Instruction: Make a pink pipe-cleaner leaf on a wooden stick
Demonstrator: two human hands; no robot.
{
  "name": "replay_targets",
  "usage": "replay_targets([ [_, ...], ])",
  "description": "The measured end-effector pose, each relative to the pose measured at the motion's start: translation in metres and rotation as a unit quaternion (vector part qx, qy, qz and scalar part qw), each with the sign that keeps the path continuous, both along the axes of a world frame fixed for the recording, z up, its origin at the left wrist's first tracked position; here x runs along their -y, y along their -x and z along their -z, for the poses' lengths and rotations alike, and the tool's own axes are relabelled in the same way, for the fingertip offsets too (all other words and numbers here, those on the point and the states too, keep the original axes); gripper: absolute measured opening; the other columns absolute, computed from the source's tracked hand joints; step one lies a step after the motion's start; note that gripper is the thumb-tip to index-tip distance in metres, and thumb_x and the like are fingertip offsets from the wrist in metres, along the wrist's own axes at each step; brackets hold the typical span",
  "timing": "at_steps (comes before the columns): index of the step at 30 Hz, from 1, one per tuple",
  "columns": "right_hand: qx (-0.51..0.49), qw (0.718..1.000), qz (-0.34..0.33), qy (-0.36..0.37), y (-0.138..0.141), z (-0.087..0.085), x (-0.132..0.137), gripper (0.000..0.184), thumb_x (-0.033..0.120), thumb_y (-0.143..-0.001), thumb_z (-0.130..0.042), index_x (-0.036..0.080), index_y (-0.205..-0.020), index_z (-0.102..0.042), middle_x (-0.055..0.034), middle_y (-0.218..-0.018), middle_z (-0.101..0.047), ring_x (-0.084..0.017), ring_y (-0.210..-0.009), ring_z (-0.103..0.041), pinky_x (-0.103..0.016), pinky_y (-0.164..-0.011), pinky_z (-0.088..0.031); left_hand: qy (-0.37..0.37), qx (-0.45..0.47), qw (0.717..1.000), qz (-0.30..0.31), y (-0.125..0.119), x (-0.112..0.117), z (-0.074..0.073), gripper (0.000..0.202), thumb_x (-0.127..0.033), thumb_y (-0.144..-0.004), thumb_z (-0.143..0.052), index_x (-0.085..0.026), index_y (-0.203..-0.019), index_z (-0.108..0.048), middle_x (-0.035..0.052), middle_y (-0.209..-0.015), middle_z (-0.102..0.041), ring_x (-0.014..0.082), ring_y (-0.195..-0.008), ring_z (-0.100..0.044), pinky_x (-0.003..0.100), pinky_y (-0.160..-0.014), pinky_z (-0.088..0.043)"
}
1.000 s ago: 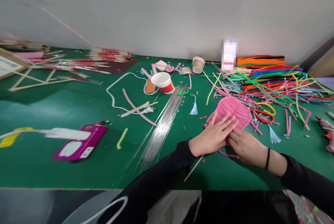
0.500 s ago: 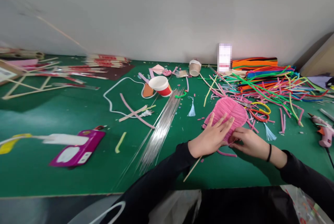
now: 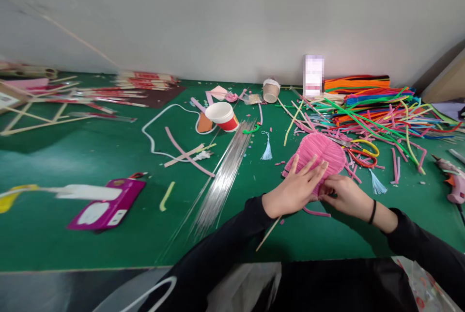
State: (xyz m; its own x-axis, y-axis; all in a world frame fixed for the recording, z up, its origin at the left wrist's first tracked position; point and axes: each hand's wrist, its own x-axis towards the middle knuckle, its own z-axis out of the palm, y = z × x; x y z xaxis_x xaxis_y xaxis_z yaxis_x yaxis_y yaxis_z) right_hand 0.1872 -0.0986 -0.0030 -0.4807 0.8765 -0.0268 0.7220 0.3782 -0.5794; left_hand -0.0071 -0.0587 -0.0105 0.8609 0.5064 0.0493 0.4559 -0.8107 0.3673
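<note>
A pink rounded piece (image 3: 325, 147), covered in rows of fuzzy pipe cleaner, lies on the green table. Flat across its lower left, with fingers spread, my left hand (image 3: 296, 188) presses it down. My right hand (image 3: 343, 195) is closed in a pinch at the piece's lower right edge; the exact bit between the fingertips is hidden. From beneath my left hand a thin wooden stick (image 3: 269, 234) sticks out toward me. A loose pink pipe cleaner (image 3: 317, 212) curves out just below my hands.
Scissors (image 3: 363, 153) and a pile of coloured pipe cleaners (image 3: 381, 108) lie right and behind. A glue gun (image 3: 450, 176) is at far right. Wire rods (image 3: 223, 181), a paper cup (image 3: 222, 116), a white cable (image 3: 145, 130) and a purple package (image 3: 109, 205) lie leftward.
The view has shifted slightly. My left hand stays flat on the pink piece, and my right fingers still pinch at its edge with barely any movement.
</note>
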Motion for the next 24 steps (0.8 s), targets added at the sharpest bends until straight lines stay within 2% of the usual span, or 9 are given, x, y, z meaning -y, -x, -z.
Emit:
replay_targets([
  [6, 0.026, 0.995, 0.069, 0.064, 0.013, -0.002, -0.007, 0.012, 0.005, -0.070, -0.064, 0.016, -0.066, -0.064, -0.0035, -0.068, -0.068, -0.014, -0.063, -0.062, -0.023, -0.060, -0.043, 0.012, -0.002, 1.000, 0.007, 0.000, -0.004, 0.001, 0.089, -0.037, -0.093, -0.051, -0.024, -0.151, 0.015, 0.0163, -0.158, -0.022, 0.0331, -0.147, -0.004, 0.065, -0.111, -0.001],
  [10, -0.029, 0.990, 0.097, 0.102, 0.007, -0.004, -0.005, 0.007, 0.014, -0.074, -0.067, 0.018, -0.068, -0.065, -0.0016, -0.066, -0.069, -0.014, -0.060, -0.060, -0.023, -0.057, -0.042, -0.011, 0.026, 1.000, -0.014, 0.010, -0.010, -0.016, 0.094, -0.056, -0.084, -0.056, -0.025, -0.153, -0.001, 0.0188, -0.159, -0.017, 0.0383, -0.146, -0.007, 0.066, -0.111, -0.003],
  [11, -0.054, 0.987, 0.120, 0.094, 0.002, -0.005, -0.001, 0.007, 0.020, -0.076, -0.068, 0.019, -0.069, -0.066, -0.0016, -0.067, -0.069, -0.015, -0.061, -0.060, -0.024, -0.058, -0.043, -0.017, 0.043, 0.998, -0.041, 0.015, -0.011, -0.021, 0.095, -0.062, -0.080, -0.057, -0.027, -0.153, -0.008, 0.0182, -0.159, -0.018, 0.0400, -0.146, -0.009, 0.065, -0.111, -0.006],
  [13, -0.102, 0.974, 0.193, 0.057, -0.009, -0.004, 0.009, 0.016, 0.033, -0.081, -0.065, 0.019, -0.073, -0.066, -0.0031, -0.072, -0.070, -0.016, -0.065, -0.062, -0.027, -0.061, -0.046, -0.019, 0.101, 0.981, -0.165, 0.028, -0.009, -0.026, 0.080, -0.058, -0.086, -0.052, -0.027, -0.151, -0.019, 0.0170, -0.154, -0.030, 0.0355, -0.143, -0.023, 0.054, -0.113, -0.022],
  [14, -0.128, 0.962, 0.237, 0.050, -0.014, -0.002, 0.014, 0.021, 0.039, -0.082, -0.063, 0.019, -0.075, -0.065, -0.0042, -0.073, -0.070, -0.017, -0.065, -0.063, -0.027, -0.060, -0.048, -0.015, 0.131, 0.961, -0.242, 0.035, -0.006, -0.026, 0.069, -0.053, -0.090, -0.048, -0.026, -0.150, -0.024, 0.0166, -0.147, -0.040, 0.0326, -0.138, -0.034, 0.051, -0.109, -0.031],
  [16, -0.199, 0.929, 0.280, 0.140, -0.019, 0.004, 0.024, 0.030, 0.048, -0.083, -0.059, 0.019, -0.083, -0.063, -0.0043, -0.069, -0.069, -0.017, -0.056, -0.063, -0.028, -0.052, -0.049, 0.037, 0.145, 0.934, -0.325, 0.044, -0.001, -0.018, 0.066, -0.053, -0.090, -0.048, -0.022, -0.146, -0.031, 0.0154, -0.125, -0.057, 0.0306, -0.119, -0.053, 0.048, -0.098, -0.044],
  [20, -0.389, 0.809, 0.297, 0.324, -0.010, 0.015, 0.028, 0.043, 0.052, -0.075, -0.068, 0.018, -0.099, -0.055, -0.0047, -0.075, -0.072, -0.018, -0.061, -0.071, -0.026, -0.051, -0.056, 0.216, 0.195, 0.886, -0.362, 0.042, 0.004, 0.000, 0.064, -0.052, -0.086, -0.055, -0.021, -0.140, -0.040, 0.0108, -0.112, -0.063, 0.0255, -0.103, -0.062, 0.040, -0.087, -0.051],
  [22, -0.449, 0.770, 0.305, 0.336, -0.003, 0.015, 0.019, 0.042, 0.048, -0.071, -0.074, 0.018, -0.091, -0.054, -0.0033, -0.070, -0.071, -0.018, -0.064, -0.072, -0.025, -0.056, -0.058, 0.280, 0.279, 0.843, -0.366, 0.032, 0.002, -0.002, 0.061, -0.048, -0.086, -0.058, -0.019, -0.137, -0.043, 0.0106, -0.112, -0.064, 0.0235, -0.101, -0.062, 0.037, -0.086, -0.051],
  [24, -0.490, 0.750, 0.304, 0.325, 0.001, 0.008, 0.007, 0.040, 0.045, -0.068, -0.078, 0.019, -0.084, -0.052, -0.0008, -0.064, -0.069, -0.016, -0.060, -0.070, -0.024, -0.056, -0.058, 0.339, 0.384, 0.779, -0.363, 0.021, 0.000, -0.012, 0.060, -0.043, -0.085, -0.062, -0.018, -0.136, -0.043, 0.0100, -0.113, -0.064, 0.0215, -0.100, -0.064, 0.033, -0.086, -0.051],
])
